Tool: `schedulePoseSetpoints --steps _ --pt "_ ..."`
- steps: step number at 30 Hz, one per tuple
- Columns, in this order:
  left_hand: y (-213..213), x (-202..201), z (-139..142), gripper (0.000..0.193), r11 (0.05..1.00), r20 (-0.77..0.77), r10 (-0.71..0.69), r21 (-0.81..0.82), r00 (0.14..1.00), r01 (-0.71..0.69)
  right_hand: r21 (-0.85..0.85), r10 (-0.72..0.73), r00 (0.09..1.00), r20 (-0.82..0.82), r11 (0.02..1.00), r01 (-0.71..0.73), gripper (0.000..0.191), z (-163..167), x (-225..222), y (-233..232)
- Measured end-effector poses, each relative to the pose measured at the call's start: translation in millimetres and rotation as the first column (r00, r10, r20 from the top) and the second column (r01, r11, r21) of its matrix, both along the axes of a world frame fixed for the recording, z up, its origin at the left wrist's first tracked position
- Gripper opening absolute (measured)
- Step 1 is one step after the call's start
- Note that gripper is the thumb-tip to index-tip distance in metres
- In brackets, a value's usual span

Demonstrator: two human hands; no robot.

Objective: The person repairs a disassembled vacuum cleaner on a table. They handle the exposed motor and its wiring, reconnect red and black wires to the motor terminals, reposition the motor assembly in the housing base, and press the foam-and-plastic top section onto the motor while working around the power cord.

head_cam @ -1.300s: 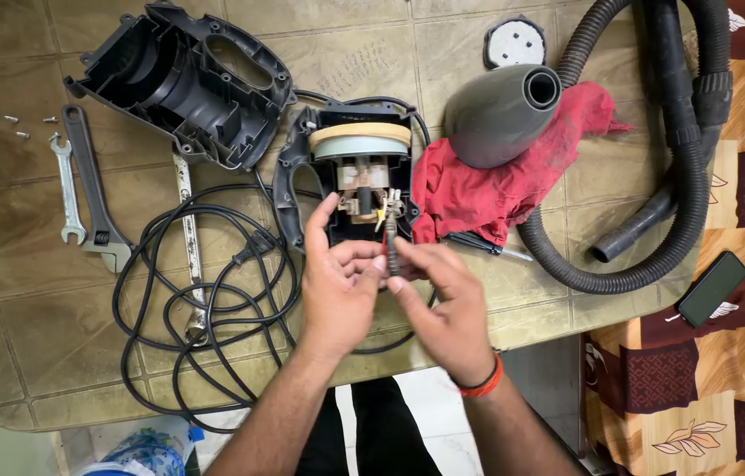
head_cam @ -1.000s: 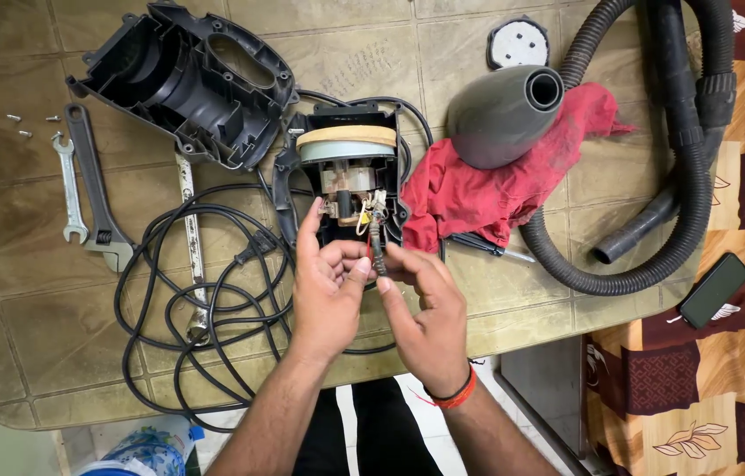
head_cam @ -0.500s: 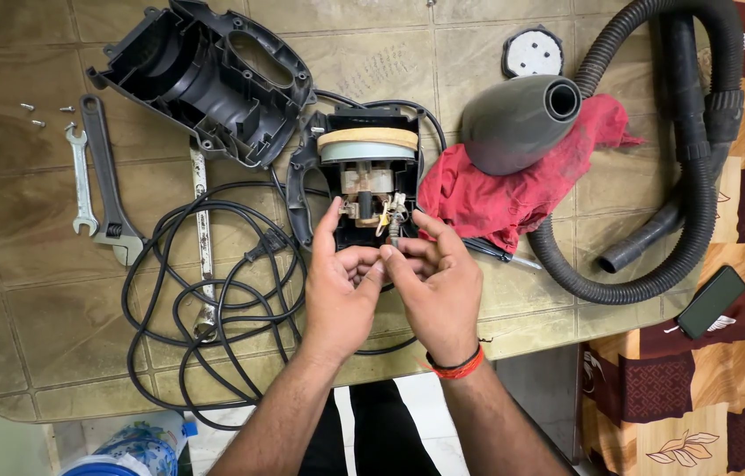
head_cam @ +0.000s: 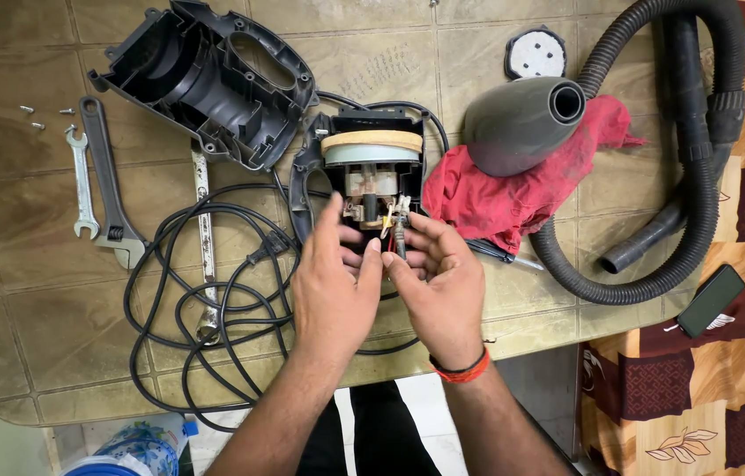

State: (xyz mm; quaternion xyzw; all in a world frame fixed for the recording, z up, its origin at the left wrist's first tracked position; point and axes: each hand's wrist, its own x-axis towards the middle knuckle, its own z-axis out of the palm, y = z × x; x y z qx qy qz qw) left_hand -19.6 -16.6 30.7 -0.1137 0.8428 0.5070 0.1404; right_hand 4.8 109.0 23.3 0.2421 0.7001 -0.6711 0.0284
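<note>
- The left hand and the right hand meet at the centre of the frame, fingertips pinched narrow on the small wires at the near end of the motor.
- The motor sits in the lower half of its black casing, at the middle of the frame, just above both hands; a tan ring caps its far end.
- Whether either hand truly grips a wire or only touches it, I cannot tell; the fingers hide the contact.
- The step in hand looks like work on the motor's wiring, with the machine opened up.
- The next move probably calls for a fine, steady pinch, so the thin wires are not torn.
- At upper left lies the black housing; at left, a spanner and an adjustable wrench.
- The coiled black cable lies at lower left; a red cloth and a grey hose are at right.
</note>
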Motion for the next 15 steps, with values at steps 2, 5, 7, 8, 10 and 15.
schedulePoseSetpoints --steps 2,5,7,8,10,15 --pt "1.5 -3.7 3.3 0.065 0.999 -0.168 -0.012 -0.048 0.986 0.004 0.043 -0.021 1.000 -0.009 0.999 0.021 0.048 -0.5 -1.3 -4.1" --pt "1.2 -13.5 4.0 0.054 0.997 -0.306 -0.039 -0.079 0.951 0.016 0.181 -0.014 1.000 0.001 0.983 0.014 0.045 -0.9 -2.5 -6.0" --pt "-0.4 -19.2 3.0 0.048 0.993 -0.337 -0.067 -0.111 0.939 0.031 0.275 -0.018 1.000 0.013 0.961 0.013 0.044 -1.9 -2.8 -6.9" --pt "-1.0 -21.2 2.2 0.045 0.989 -0.343 -0.086 -0.139 0.936 0.040 0.312 -0.029 0.999 0.015 0.950 0.023 0.043 -2.7 -2.8 -7.3" --pt "-0.1 -22.9 0.9 0.042 0.981 -0.385 -0.116 -0.187 0.915 0.045 0.380 -0.048 0.999 -0.002 0.924 0.045 0.041 -4.7 -2.7 -7.5" --pt "5.1 -20.3 -1.1 0.039 0.977 -0.451 -0.133 -0.211 0.883 0.040 0.350 -0.102 0.990 -0.098 0.928 0.130 0.036 -9.5 -0.3 -5.5"
